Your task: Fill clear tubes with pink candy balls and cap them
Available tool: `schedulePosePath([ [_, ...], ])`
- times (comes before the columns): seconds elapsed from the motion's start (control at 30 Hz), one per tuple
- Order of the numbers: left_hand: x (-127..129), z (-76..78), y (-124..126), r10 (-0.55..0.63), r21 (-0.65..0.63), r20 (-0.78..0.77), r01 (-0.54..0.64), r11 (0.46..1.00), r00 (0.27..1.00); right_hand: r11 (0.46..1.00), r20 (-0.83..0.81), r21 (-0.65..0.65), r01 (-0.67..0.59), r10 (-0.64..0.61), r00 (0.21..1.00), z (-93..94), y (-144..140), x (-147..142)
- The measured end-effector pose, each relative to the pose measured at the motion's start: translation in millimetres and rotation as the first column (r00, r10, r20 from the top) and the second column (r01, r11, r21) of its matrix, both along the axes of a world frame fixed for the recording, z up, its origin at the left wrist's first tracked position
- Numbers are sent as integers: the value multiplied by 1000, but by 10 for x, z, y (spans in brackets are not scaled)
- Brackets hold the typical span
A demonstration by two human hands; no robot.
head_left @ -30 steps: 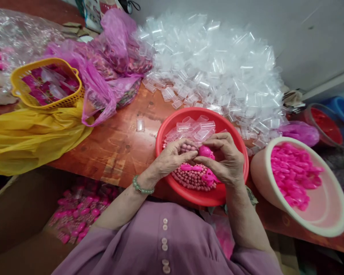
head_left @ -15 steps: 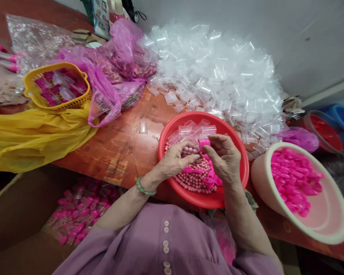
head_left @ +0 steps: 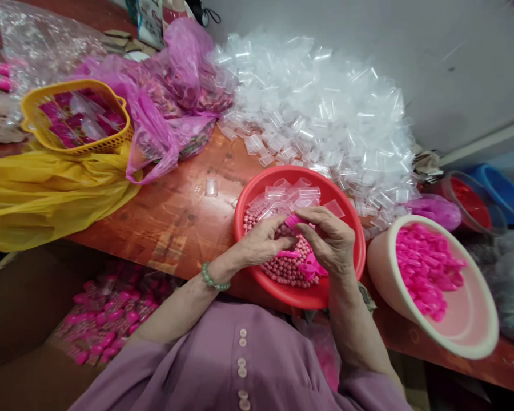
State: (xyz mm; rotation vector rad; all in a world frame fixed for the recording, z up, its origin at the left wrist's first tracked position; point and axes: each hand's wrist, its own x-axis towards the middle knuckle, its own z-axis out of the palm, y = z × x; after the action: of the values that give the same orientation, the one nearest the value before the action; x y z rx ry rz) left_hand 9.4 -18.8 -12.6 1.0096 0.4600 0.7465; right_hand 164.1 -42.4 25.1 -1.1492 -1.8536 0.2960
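Over the red basin point(head_left: 241, 200), my two hands meet. My left hand point(head_left: 261, 242) is closed around what looks like a clear plastic tube of pink beads point(head_left: 284, 231), partly hidden by the fingers. My right hand point(head_left: 332, 240) pinches a bright pink plastic cap point(head_left: 293, 221) against the tube's upper end. Whether the cap is fully seated I cannot tell. Below the hands, loose pink beads point(head_left: 285, 273) fill the basin's near side, with bright pink plastic pieces point(head_left: 312, 267) on top. Clear tubes point(head_left: 278, 197) lie at its far side.
A big heap of clear tubes point(head_left: 321, 108) stands behind the basin. On the right is a white tub point(head_left: 475, 308) of pink caps. Leftward are a lone tube point(head_left: 211, 187), a yellow basket point(head_left: 79, 149) and purple bags point(head_left: 154, 131). A box of filled pink items point(head_left: 107, 319) sits below the table edge.
My right hand has brought the pink cap down and left onto the tube in my left hand. A clear piece at the basin's right side is now uncovered. The view has shifted slightly.
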Motion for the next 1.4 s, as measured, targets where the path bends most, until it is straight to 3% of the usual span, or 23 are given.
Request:
schedulePosePath([
  [0.23, -20, 17, 34, -28, 36, -29, 29, 999, 999, 999, 57, 2, -38, 38, 998, 34, 22, 6],
  [0.57, -8, -26, 60, -111, 16, -50, 112, 994, 993, 988, 74, -123, -94, 104, 992, 92, 42, 31],
  [0.67, -22, -7, 61, -117, -23, -27, 117, 993, 993, 983, 132, -155, -100, 121, 984, 96, 50, 50],
  [0.83, -27, 12, 75, -13, -191, 101, 33, 981, 995, 980, 365, -165, -107, 162, 917, 53, 30, -5],
  [1.0, -3, 22, 102, -11, -305, 255, 92, 948, 967, 994, 523, -81, -80, 111, 845, -59, 23, -74],
  [1.2, -24, 46, 112, -6, -329, 249, 90, 940, 968, 990, 554, 119, -82, 2, 832, -103, 49, -88],
  [1.4, -56, 55, 104, -18, -316, 268, 106, 943, 963, 973, 601, 222, -63, -86, 794, -113, 47, -124],
])
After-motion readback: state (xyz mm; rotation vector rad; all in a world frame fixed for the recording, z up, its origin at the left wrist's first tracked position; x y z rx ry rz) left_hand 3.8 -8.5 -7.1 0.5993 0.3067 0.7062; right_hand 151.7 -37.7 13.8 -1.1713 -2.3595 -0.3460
